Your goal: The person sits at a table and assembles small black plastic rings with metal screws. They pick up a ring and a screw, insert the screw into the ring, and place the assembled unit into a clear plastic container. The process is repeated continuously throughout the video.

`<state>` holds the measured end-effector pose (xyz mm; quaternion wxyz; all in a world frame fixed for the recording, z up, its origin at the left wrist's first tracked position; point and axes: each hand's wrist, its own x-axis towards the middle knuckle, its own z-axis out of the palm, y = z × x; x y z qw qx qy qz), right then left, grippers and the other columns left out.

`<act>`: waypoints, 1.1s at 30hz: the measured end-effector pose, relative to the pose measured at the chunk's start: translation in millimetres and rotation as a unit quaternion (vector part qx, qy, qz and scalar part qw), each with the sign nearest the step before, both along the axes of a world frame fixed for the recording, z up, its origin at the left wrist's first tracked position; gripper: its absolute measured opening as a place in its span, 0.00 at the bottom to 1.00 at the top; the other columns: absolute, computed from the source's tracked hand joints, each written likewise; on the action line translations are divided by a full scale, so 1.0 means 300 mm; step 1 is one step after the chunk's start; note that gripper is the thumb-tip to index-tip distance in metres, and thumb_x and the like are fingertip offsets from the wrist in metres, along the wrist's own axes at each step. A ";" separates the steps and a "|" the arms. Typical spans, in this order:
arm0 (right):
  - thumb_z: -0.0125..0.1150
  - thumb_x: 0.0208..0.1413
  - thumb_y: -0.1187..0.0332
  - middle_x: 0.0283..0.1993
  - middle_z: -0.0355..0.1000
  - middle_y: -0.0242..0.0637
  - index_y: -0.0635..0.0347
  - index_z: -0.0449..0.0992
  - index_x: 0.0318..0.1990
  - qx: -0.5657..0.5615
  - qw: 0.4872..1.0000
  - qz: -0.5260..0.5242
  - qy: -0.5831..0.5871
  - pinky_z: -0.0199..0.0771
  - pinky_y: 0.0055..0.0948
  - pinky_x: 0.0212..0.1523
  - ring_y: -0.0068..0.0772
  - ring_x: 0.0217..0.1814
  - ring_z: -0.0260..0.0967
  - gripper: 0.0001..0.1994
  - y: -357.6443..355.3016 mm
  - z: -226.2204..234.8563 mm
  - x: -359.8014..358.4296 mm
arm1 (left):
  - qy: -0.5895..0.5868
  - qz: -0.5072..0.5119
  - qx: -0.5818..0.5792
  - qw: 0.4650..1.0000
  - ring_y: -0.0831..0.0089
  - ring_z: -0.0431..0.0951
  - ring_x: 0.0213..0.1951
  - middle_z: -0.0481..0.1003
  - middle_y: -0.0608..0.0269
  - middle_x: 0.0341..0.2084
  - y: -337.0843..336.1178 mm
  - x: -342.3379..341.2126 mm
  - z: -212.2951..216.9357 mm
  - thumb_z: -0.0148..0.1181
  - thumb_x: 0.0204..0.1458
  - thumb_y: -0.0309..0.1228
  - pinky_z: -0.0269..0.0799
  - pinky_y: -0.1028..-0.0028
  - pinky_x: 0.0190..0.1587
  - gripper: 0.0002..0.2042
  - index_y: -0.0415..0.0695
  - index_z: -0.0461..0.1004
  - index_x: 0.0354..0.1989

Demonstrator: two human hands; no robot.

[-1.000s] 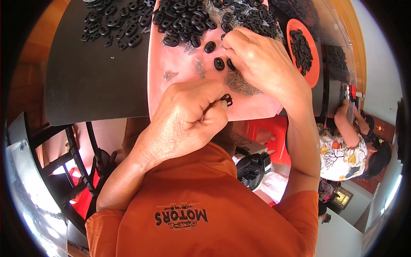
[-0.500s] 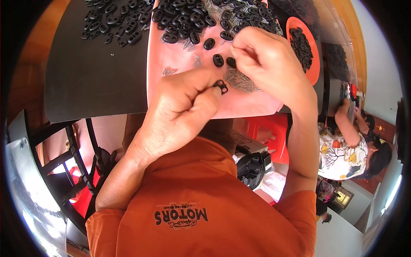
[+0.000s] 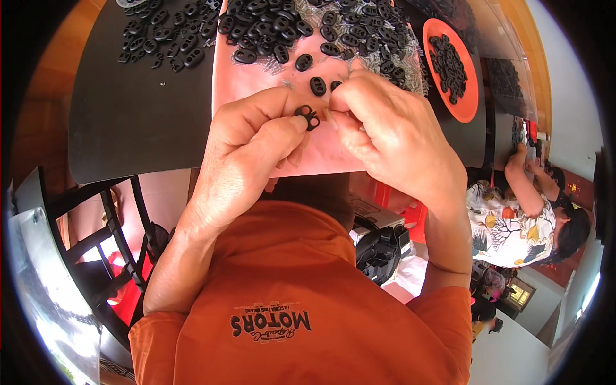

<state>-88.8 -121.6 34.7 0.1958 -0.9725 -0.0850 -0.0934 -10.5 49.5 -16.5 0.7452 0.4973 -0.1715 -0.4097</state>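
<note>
My left hand (image 3: 244,141) pinches a small black two-holed cord-lock plunger (image 3: 308,118) between thumb and index finger, its two rings facing right. Close beside it, my right hand (image 3: 398,128) is closed, thumb and fingertips pressed together almost at the piece. Whatever those right fingertips hold is too small and hidden to make out. Both hands hover over a pink sheet (image 3: 301,151) at the table's near edge. Just beyond them lie black oval cord-lock shells (image 3: 318,86), one partly covered by my right hand.
Heaped shells (image 3: 273,25) and loose metal springs (image 3: 414,61) cover the sheet's far part. More black pieces (image 3: 170,38) lie on the dark table (image 3: 138,115) at left. An orange plate (image 3: 471,70) of small black parts sits at right. Another person (image 3: 510,221) works farther right.
My right hand has come down from the shells and springs to meet my left. The left hand, still pinching the plunger, has shifted slightly left and up.
</note>
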 end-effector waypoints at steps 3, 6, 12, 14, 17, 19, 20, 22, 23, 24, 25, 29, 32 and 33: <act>0.60 0.46 0.81 0.26 0.63 0.41 0.63 0.66 0.33 0.010 1.000 0.016 0.016 0.66 0.37 0.26 0.44 0.24 0.65 0.09 -0.023 -0.007 0.009 | -0.044 -0.008 0.043 0.998 0.84 0.63 0.23 0.70 0.68 0.21 0.003 0.004 0.009 0.46 0.50 0.26 0.59 0.83 0.27 0.17 0.29 0.76 0.43; 0.62 0.47 0.79 0.27 0.63 0.41 0.62 0.66 0.33 0.016 0.999 0.023 0.017 0.66 0.37 0.26 0.44 0.25 0.65 0.09 -0.032 -0.015 0.010 | -0.050 -0.007 0.045 0.998 0.84 0.63 0.23 0.70 0.67 0.20 0.006 0.004 0.013 0.46 0.50 0.26 0.60 0.82 0.27 0.18 0.29 0.76 0.44; 0.63 0.47 0.77 0.29 0.64 0.39 0.62 0.69 0.37 -0.016 0.999 0.028 -0.011 0.69 0.35 0.26 0.41 0.26 0.68 0.10 -0.023 -0.005 0.011 | -0.038 -0.006 0.019 0.999 0.83 0.63 0.23 0.70 0.67 0.19 0.014 0.005 0.008 0.46 0.49 0.27 0.60 0.81 0.27 0.18 0.28 0.76 0.43; 0.64 0.47 0.77 0.30 0.65 0.38 0.62 0.71 0.39 -0.024 0.998 0.030 -0.053 0.71 0.33 0.26 0.39 0.27 0.69 0.11 -0.006 -0.008 0.014 | -0.022 -0.006 -0.006 1.000 0.86 0.62 0.21 0.68 0.71 0.18 0.019 0.006 -0.006 0.48 0.53 0.25 0.57 0.83 0.23 0.12 0.32 0.76 0.40; 0.64 0.45 0.78 0.31 0.67 0.37 0.63 0.73 0.39 -0.089 0.991 0.072 -0.069 0.73 0.31 0.24 0.35 0.28 0.71 0.12 0.001 -0.009 -0.001 | -0.007 -0.001 -0.025 1.000 0.87 0.62 0.21 0.67 0.72 0.18 0.018 0.007 -0.014 0.49 0.55 0.25 0.56 0.83 0.23 0.09 0.34 0.76 0.36; 0.63 0.44 0.74 0.31 0.65 0.35 0.60 0.71 0.35 -0.107 0.982 0.083 -0.132 0.73 0.30 0.23 0.34 0.27 0.71 0.10 -0.022 -0.058 -0.002 | 0.000 0.008 -0.031 0.999 0.87 0.63 0.22 0.67 0.72 0.18 0.013 0.004 -0.013 0.49 0.55 0.25 0.56 0.83 0.24 0.09 0.34 0.75 0.34; 0.62 0.43 0.72 0.32 0.64 0.34 0.59 0.71 0.34 -0.115 0.976 0.088 -0.163 0.73 0.30 0.23 0.33 0.27 0.71 0.09 -0.029 -0.075 -0.002 | 0.004 0.014 -0.033 0.999 0.87 0.63 0.22 0.67 0.72 0.18 0.009 0.001 -0.011 0.49 0.55 0.25 0.57 0.83 0.24 0.08 0.35 0.75 0.33; 0.62 0.44 0.74 0.31 0.65 0.35 0.60 0.70 0.33 -0.092 0.980 0.072 -0.160 0.73 0.30 0.23 0.35 0.27 0.70 0.08 -0.023 -0.076 -0.009 | 0.015 0.016 -0.042 0.999 0.87 0.63 0.22 0.67 0.72 0.18 0.008 0.000 -0.011 0.49 0.55 0.26 0.56 0.83 0.24 0.08 0.35 0.75 0.33; 0.62 0.45 0.75 0.31 0.66 0.36 0.61 0.70 0.33 -0.080 0.982 0.063 -0.158 0.72 0.30 0.24 0.36 0.27 0.70 0.08 -0.018 -0.075 -0.011 | 0.022 0.012 -0.048 0.999 0.87 0.63 0.22 0.67 0.73 0.19 0.009 0.002 -0.012 0.49 0.56 0.26 0.56 0.84 0.24 0.08 0.36 0.75 0.33; 0.62 0.47 0.76 0.31 0.67 0.36 0.61 0.70 0.33 -0.010 0.987 0.051 -0.155 0.72 0.30 0.25 0.36 0.27 0.69 0.07 -0.012 -0.075 -0.011 | 0.028 0.009 -0.054 0.998 0.87 0.63 0.22 0.67 0.73 0.19 0.010 0.002 -0.013 0.49 0.56 0.26 0.56 0.84 0.24 0.08 0.36 0.75 0.33; 0.62 0.48 0.77 0.31 0.67 0.37 0.62 0.70 0.33 0.059 0.986 0.039 -0.151 0.71 0.30 0.26 0.36 0.27 0.69 0.07 -0.004 -0.071 -0.004 | 0.020 0.015 -0.048 0.999 0.87 0.62 0.22 0.66 0.74 0.19 0.009 0.001 -0.012 0.50 0.57 0.26 0.56 0.84 0.24 0.08 0.36 0.75 0.34; 0.60 0.55 0.78 0.29 0.69 0.38 0.65 0.70 0.34 0.270 0.960 -0.029 -0.063 0.67 0.26 0.30 0.32 0.27 0.66 0.05 0.028 -0.034 -0.001 | -0.003 0.007 -0.063 0.998 0.89 0.60 0.22 0.65 0.77 0.20 0.013 0.003 -0.043 0.50 0.59 0.26 0.55 0.85 0.23 0.07 0.37 0.75 0.35; 0.59 0.58 0.76 0.28 0.68 0.38 0.66 0.70 0.36 0.338 0.939 -0.066 -0.005 0.66 0.25 0.30 0.29 0.27 0.65 0.04 0.035 -0.027 0.003 | -0.007 -0.005 -0.039 0.999 0.88 0.59 0.23 0.66 0.75 0.22 0.019 0.002 -0.005 0.50 0.58 0.26 0.53 0.84 0.25 0.07 0.37 0.74 0.35; 0.59 0.58 0.76 0.28 0.68 0.38 0.66 0.70 0.36 0.354 0.933 -0.070 0.007 0.66 0.25 0.30 0.29 0.27 0.65 0.04 0.036 -0.021 0.004 | -0.007 -0.006 -0.020 1.000 0.88 0.59 0.24 0.67 0.73 0.23 0.018 -0.001 0.011 0.49 0.57 0.26 0.53 0.84 0.26 0.07 0.37 0.73 0.36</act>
